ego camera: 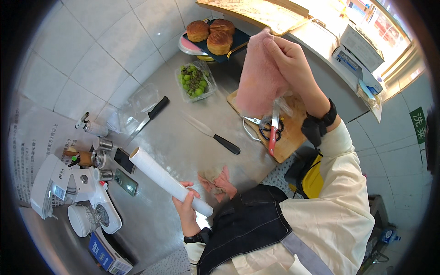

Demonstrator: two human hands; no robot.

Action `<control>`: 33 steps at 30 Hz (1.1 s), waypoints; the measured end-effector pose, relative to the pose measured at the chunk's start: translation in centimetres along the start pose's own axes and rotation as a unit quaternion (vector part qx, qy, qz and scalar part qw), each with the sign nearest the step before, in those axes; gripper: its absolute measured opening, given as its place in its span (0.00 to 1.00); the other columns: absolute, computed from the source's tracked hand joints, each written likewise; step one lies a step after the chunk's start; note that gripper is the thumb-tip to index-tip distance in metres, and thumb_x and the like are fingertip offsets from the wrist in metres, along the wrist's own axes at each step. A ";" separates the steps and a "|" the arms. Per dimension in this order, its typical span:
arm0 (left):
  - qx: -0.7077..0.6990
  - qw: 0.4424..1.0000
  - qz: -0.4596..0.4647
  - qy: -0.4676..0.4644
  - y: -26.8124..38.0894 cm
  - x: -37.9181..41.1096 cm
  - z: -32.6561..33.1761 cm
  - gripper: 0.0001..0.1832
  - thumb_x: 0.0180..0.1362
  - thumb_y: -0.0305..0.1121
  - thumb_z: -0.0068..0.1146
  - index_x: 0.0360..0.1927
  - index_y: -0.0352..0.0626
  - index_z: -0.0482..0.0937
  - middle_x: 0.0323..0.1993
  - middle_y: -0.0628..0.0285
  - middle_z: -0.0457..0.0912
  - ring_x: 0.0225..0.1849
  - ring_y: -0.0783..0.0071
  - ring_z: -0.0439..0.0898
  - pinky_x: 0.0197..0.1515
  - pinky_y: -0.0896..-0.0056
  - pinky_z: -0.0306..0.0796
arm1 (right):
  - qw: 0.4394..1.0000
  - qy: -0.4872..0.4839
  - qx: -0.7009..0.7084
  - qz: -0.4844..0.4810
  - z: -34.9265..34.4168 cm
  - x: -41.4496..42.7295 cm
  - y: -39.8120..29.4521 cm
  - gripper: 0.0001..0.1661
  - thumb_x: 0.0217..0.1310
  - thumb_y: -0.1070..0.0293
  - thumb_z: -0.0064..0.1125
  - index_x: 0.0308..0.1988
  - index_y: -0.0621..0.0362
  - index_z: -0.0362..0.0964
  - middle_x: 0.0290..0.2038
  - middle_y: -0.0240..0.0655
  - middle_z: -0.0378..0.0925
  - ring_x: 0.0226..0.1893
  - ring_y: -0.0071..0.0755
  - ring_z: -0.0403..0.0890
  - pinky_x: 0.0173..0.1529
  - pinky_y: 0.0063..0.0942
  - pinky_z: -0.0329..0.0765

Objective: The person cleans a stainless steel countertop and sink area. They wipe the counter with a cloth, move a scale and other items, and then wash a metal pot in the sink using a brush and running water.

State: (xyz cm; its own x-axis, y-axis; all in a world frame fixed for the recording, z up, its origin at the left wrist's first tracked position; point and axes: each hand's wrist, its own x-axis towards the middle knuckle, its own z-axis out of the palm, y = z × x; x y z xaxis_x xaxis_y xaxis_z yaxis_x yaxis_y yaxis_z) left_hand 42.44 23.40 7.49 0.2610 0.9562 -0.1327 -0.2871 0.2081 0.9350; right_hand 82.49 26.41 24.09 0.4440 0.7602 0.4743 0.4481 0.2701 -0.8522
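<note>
A roll of plastic film [161,173] lies slanted across my left hand [187,206], whose fingers wrap its lower end. Raised at the upper right, my right hand [287,56] pinches a pink cloth [259,79] by its top corner, and the cloth hangs down over part of a wooden cutting board [290,137]. On the board are scissors [271,130] and a red-handled knife [273,135]. A crumpled pink and grey cloth [218,182] lies on the steel table [165,137] near my apron. Between my hands rests a black-handled spatula [225,142].
Grapes in a clear plastic box [195,80] and round pastries on a dark tray [237,44] stand at the back. Another black-handled knife [153,111] lies by the wall. Phones [125,182], a white stand mixer [99,199] and a blue box [103,252] occupy the left side.
</note>
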 end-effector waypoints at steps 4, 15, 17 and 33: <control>-0.016 0.998 -0.013 0.051 -0.3 -0.9 -0.8 0.18 0.47 0.28 0.60 0.41 0.35 0.69 0.37 0.55 0.74 0.24 0.72 0.75 0.30 0.72 0.69 | 0.968 0.017 -0.213 -0.129 1.0 0.8 1.2 0.08 0.61 0.67 0.50 0.38 0.57 0.72 0.23 0.41 0.76 0.20 0.36 0.78 0.25 0.27 0.73; 0.042 0.992 -0.025 0.114 -1.1 -3.9 -3.4 0.15 0.46 0.24 0.55 0.39 0.37 0.68 0.34 0.56 0.73 0.23 0.71 0.75 0.30 0.71 0.69 | 0.888 0.042 -0.453 -0.063 1.2 1.3 1.8 0.12 0.54 0.65 0.52 0.41 0.52 0.69 0.24 0.45 0.77 0.27 0.54 0.79 0.32 0.44 0.75; 0.022 0.991 -0.031 0.129 -1.7 -3.9 -3.5 0.14 0.47 0.23 0.54 0.39 0.37 0.68 0.34 0.57 0.73 0.23 0.72 0.74 0.30 0.71 0.69 | 0.839 0.063 -0.538 -0.053 1.4 3.1 6.1 0.13 0.57 0.60 0.51 0.41 0.53 0.67 0.18 0.45 0.75 0.23 0.53 0.78 0.27 0.45 0.73; 0.026 0.971 -0.067 0.229 -2.8 -5.9 -6.1 0.14 0.49 0.22 0.53 0.41 0.37 0.68 0.33 0.58 0.73 0.25 0.73 0.73 0.29 0.71 0.70 | 0.777 -0.197 -0.591 -0.089 3.4 -6.1 24.0 0.31 0.54 0.53 0.53 0.57 0.49 0.64 0.62 0.42 0.59 0.64 0.52 0.55 0.65 0.57 0.51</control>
State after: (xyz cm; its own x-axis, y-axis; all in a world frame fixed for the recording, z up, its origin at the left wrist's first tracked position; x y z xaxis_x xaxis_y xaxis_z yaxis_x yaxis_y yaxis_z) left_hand 36.08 18.43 3.65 -0.1486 0.9150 -0.3752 -0.2288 0.3373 0.9132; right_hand 87.89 30.28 0.02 0.1250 0.9580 0.2582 0.9784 -0.1622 0.1282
